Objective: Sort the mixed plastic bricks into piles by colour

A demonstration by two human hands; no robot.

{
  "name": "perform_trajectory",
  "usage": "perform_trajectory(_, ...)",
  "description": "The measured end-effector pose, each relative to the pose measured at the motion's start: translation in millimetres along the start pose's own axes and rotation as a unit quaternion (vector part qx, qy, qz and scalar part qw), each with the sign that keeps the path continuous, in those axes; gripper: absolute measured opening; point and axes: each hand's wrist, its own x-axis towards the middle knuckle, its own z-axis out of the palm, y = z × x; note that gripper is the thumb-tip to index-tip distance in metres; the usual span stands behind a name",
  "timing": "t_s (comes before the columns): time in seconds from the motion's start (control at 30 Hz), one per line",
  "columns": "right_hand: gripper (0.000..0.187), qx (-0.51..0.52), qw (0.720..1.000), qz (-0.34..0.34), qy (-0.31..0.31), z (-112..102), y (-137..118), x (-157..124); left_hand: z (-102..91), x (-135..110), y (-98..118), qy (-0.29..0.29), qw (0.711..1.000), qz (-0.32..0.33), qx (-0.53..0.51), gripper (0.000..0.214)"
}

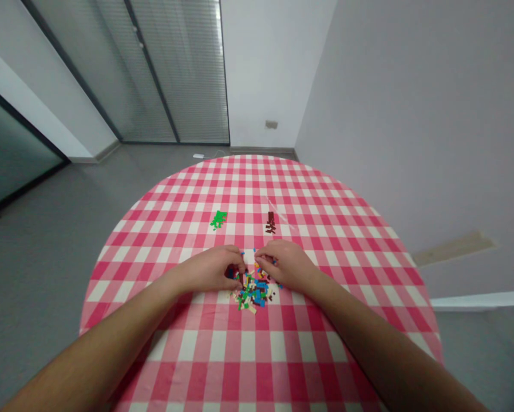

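Note:
A loose pile of small toy building bricks (252,294) in blue, green, brown, cream and other colours lies on the table between my hands. My left hand (216,268) is at the pile's left edge, its fingers curled and a small dark brown brick (241,278) between thumb and index finger. At the upper right of the pile is my right hand (287,264), with thumb and index finger pinched together. Whatever it may hold is too small to make out. Farther back lie a group of green bricks (218,219) and a group of dark brown bricks (271,222).
The round table wears a red-and-white checked cloth (252,189). Something thin and clear (280,212) lies behind the brown group. Beyond the table are a grey floor, white walls and glass partitions (175,68). A white power strip (199,155) rests on the floor.

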Motion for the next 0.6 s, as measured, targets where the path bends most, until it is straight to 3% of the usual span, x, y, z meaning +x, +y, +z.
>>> perform_trajectory(0.17, 0.016, 0.025, 1.000, 0.006, 0.009, 0, -1, 0, 0.3, 0, 2, 0.010, 1.000, 0.011, 0.010, 0.013)
perform_trajectory(0.3, 0.016, 0.125, 0.991, 0.042, 0.009, 0, -1, 0, -1.3, -1, 0, 0.040, 0.998, 0.028, -0.046, 0.019)
perform_trajectory(0.47, 0.018, 0.315, 0.940, 0.130, 0.015, 2, -2, 3, 1.2, -4, -10, 0.090, 0.980, 0.000, -0.177, 0.022)
perform_trajectory(0.6, 0.017, 0.358, 0.919, 0.163, 0.019, 5, -3, 5, 9.1, -3, -16, 0.092, 0.954, -0.035, -0.282, 0.020)
